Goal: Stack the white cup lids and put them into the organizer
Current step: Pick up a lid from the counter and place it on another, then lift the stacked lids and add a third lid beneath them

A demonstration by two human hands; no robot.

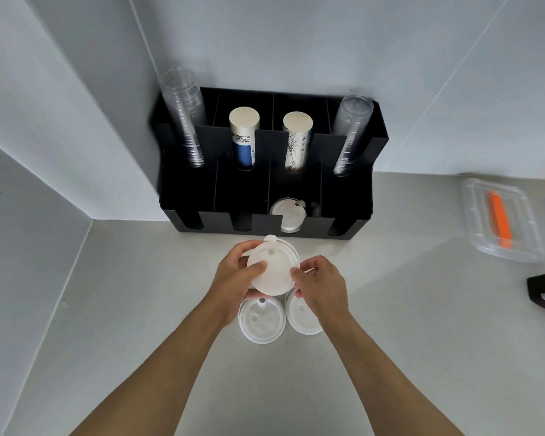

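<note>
- My left hand [233,275] and right hand [320,283] both have fingers [258,267] pinched on a small stack of white lids [272,269].
- Two more lid piles [261,319] lie on the surface [390,309] just beneath my fingers.
- I should square the rims flush, then carry the stack forward to the organizer [265,221] slot ahead, where one lid [287,212] sits.

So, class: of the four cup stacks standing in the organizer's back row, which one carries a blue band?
The paper cup stack second from the left. Its neighbour paper stack shows only dark line art, and both outer stacks are clear plastic.
</note>
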